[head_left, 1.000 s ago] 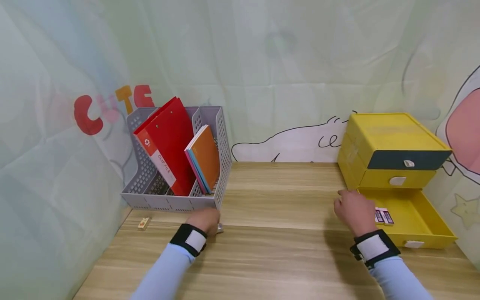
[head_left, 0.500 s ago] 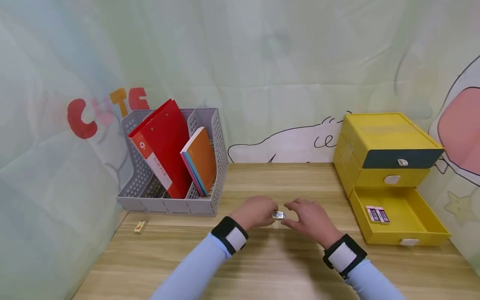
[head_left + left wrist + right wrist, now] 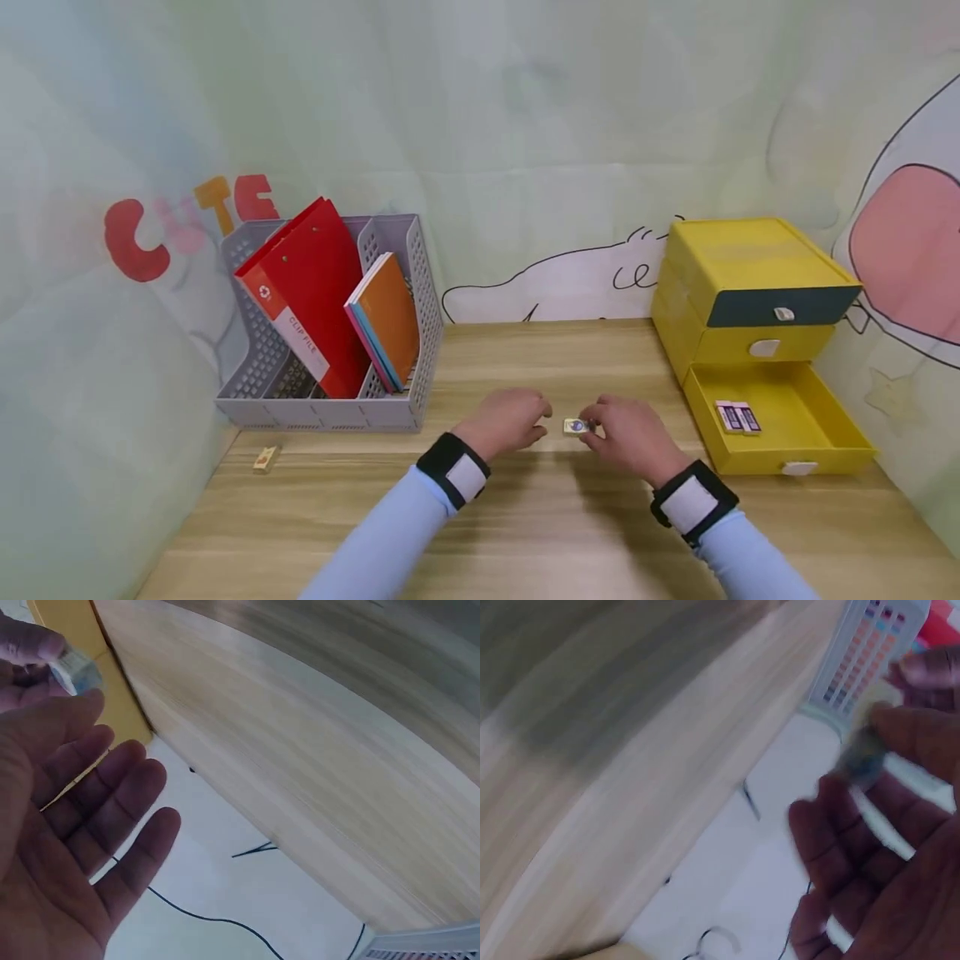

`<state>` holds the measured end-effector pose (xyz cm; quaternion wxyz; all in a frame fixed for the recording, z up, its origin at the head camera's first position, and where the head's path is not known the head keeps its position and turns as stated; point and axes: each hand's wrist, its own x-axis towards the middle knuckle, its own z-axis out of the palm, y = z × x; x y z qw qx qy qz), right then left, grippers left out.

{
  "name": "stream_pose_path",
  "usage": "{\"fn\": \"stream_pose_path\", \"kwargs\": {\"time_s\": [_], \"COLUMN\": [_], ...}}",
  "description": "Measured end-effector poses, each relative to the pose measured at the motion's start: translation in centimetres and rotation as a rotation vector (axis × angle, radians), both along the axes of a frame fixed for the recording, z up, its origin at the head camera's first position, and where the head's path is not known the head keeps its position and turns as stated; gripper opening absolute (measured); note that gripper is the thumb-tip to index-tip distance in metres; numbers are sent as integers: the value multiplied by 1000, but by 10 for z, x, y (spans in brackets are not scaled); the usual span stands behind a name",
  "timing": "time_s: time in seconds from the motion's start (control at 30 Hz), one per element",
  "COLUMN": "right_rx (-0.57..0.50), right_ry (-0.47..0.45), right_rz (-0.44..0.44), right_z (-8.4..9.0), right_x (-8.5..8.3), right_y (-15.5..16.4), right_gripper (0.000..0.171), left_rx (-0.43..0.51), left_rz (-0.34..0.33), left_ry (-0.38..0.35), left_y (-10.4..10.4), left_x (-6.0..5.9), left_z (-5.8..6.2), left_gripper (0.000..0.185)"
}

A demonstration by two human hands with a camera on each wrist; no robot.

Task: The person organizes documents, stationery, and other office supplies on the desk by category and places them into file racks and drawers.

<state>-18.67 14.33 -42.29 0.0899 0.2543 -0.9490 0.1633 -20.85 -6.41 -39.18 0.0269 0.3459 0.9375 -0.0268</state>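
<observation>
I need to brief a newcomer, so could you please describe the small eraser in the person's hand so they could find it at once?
Start at the wooden table, midway between the grey file rack and the yellow drawer unit. There the right hand pinches the eraser; unlike the erasers in the open drawer, it is held above the table.

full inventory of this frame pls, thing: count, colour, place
Small eraser: 1, pale with a blue mark, pinched at the right fingertips above the desk centre.
Erasers in drawer: 2, white and dark, side by side in the open bottom drawer.
Drawer unit: 1, yellow with one dark drawer front, back right of the desk; bottom drawer pulled out.
File rack: 1, grey, back left.
Clip file: 1, red, leaning in the rack.
Notebooks: orange cover in front, count unclear, in the rack's right slot.
Small yellowish eraser: 1, on the desk in front of the rack.
Desk: 1, light wood.
Left hand: open, beside the small eraser.
Right hand: holds the small eraser.
</observation>
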Motion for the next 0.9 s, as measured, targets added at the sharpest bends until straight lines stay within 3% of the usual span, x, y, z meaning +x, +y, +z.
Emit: {"fn": "stream_pose_path", "kwargs": {"time_s": [0.1,0.33,0.53,0.7,0.9], "right_rx": [-35,-60,-1,59,78], "right_ry": [-83,-156,-384,-472,-546], "right_rz": [-124,-482,-768,-851,-799], "right_z": [6,14,10,-2,-10], "right_x": [-5,-15,-14,-17,-21], "right_y": [20,99,166,188,193], "right_gripper": [19,27,46,43,40], "left_rx": [-13,32,81,125,149], "left_rz": [57,163,243,306,330], "left_ry": [-9,-73,-148,-249,-272], "left_y": [-14,-50,-78,-94,-105], "left_x": [-1,-7,-2,5,8], "left_z": [-2,-14,-24,-32,-34], "left_gripper": [27,28,26,22,16]}}
